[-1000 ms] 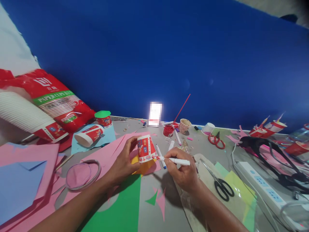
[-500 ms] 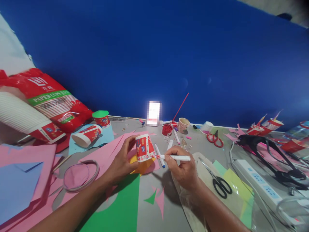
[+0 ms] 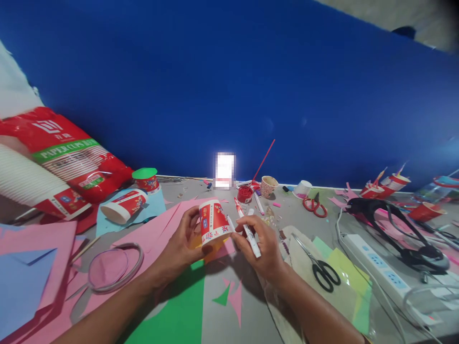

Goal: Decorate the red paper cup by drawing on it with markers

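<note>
My left hand [image 3: 185, 239] grips a red and white paper cup [image 3: 215, 222] above the table, thumb underneath and fingers at its left side. Red and blue marks run along the white band near the cup's lower edge. A white marker [image 3: 251, 236] with a red end is held in my right hand [image 3: 261, 243], just right of the cup. Its red end points up and away from me, apart from the cup. Below the cup lie a yellow-orange piece of paper [image 3: 211, 250] and green paper [image 3: 179, 306].
Black-handled scissors [image 3: 324, 274] lie on a cloth to the right, beside a power strip [image 3: 380, 265]. Red scissors [image 3: 315, 206] and a red paint pot [image 3: 245, 193] sit farther back. On the left are a bag of paper cups [image 3: 71, 153] and a tipped cup [image 3: 125, 206].
The marker has swung from lying level with its tip at the cup to pointing up and away. The cup has turned slightly in my left hand. The whole view has shifted a little.
</note>
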Action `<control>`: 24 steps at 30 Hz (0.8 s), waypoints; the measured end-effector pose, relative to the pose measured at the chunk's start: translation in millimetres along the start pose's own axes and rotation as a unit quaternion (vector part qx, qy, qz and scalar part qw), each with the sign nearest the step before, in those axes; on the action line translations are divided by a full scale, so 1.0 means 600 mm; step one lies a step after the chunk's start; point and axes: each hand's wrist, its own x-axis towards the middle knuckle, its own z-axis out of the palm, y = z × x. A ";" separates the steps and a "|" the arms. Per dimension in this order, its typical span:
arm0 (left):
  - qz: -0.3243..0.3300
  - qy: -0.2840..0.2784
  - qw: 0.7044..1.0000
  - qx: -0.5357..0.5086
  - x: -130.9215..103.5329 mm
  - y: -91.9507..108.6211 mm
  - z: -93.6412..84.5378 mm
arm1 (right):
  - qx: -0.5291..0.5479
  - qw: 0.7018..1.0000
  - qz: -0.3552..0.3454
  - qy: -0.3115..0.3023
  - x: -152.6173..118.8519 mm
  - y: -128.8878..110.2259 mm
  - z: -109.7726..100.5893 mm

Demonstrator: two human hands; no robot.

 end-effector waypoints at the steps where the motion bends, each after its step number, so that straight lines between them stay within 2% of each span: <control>1: -0.007 -0.006 1.000 -0.015 -0.001 -0.001 0.003 | -0.003 1.000 -0.006 0.001 -0.002 0.000 0.002; 4: -0.017 -0.006 0.999 -0.036 -0.004 -0.003 0.009 | -0.011 1.000 -0.025 0.002 -0.004 0.000 0.006; 8: -0.025 -0.004 1.000 -0.009 -0.006 -0.006 0.008 | -0.052 0.996 -0.070 0.008 -0.002 0.001 0.004; 12: -0.054 0.002 0.998 0.027 -0.007 0.001 0.001 | -0.123 0.984 -0.120 -0.033 -0.007 -0.002 0.001; 16: -0.067 0.008 0.992 0.106 -0.004 0.018 -0.004 | -0.173 0.969 -0.158 -0.080 -0.017 -0.007 0.010; 19: -0.070 -0.003 0.986 0.151 0.000 0.026 -0.005 | -0.129 0.976 -0.153 -0.087 -0.017 -0.008 0.017; 24: -0.051 0.011 0.984 0.170 0.002 0.027 -0.007 | 0.027 0.996 -0.088 -0.004 -0.001 -0.008 -0.005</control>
